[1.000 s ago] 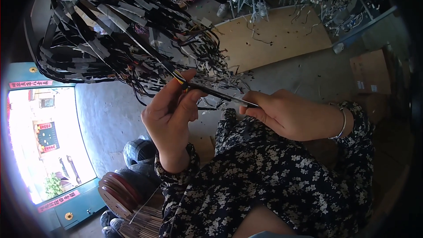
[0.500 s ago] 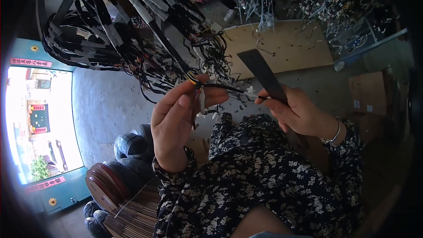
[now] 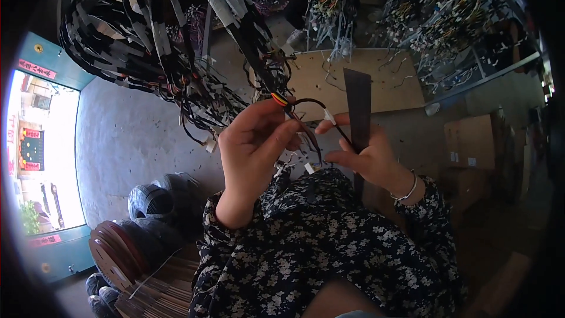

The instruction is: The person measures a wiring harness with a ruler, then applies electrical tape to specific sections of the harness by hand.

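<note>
My left hand [image 3: 256, 150] is pinched on a wire harness [image 3: 281, 99] where yellow, red and black wires leave a black-wrapped trunk. The trunk runs up to a hanging bundle. A thin black branch [image 3: 311, 100] bows from there over to my right hand [image 3: 374, 158], with a white tag-like piece [image 3: 329, 117] on it. My right hand grips a flat dark strip [image 3: 358, 103], held nearly upright, and its fingers are also at the branch's end. Below the left fingers, other wires dangle near a white connector [image 3: 310, 168].
Black harnesses with grey tape [image 3: 147, 41] hang at upper left, and more wire bundles [image 3: 332, 3] hang farther back. A wooden board [image 3: 376, 82] lies ahead, cardboard boxes [image 3: 471, 141] stand right. Wrapped dark rolls [image 3: 150, 200] and a round reel [image 3: 112, 256] sit at lower left.
The dark strip has swung from leaning left to nearly upright. The black branch, straight before, is now bowed, and my hands are closer together. The whole view has shifted slightly.
</note>
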The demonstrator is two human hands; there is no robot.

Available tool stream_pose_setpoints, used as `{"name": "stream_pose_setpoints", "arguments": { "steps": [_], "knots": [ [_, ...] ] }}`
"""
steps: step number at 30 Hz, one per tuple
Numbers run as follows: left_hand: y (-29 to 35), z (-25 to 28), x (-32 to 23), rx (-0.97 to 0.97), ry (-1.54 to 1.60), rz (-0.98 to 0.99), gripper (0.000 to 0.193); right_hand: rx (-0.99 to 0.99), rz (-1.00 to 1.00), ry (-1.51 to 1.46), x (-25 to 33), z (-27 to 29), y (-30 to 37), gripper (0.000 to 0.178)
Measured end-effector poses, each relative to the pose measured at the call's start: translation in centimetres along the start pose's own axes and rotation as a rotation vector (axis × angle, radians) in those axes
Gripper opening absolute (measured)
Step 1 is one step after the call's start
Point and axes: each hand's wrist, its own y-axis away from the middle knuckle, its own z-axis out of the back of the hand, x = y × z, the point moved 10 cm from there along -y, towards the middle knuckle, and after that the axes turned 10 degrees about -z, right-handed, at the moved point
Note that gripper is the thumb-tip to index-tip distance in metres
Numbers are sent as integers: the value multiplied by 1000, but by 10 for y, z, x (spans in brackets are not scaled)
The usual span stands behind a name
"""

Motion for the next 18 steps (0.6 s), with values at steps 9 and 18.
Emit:
{"name": "stream_pose_setpoints", "arguments": {
  "steps": [9,18],
  "knots": [
    [-7,5,-1,84,-302,-38,33,-232,-43,-48,17,35,4,45],
    [-1,5,4,112,-222,32,33,-288,299,476,60,50,4,10]
  ]
}}
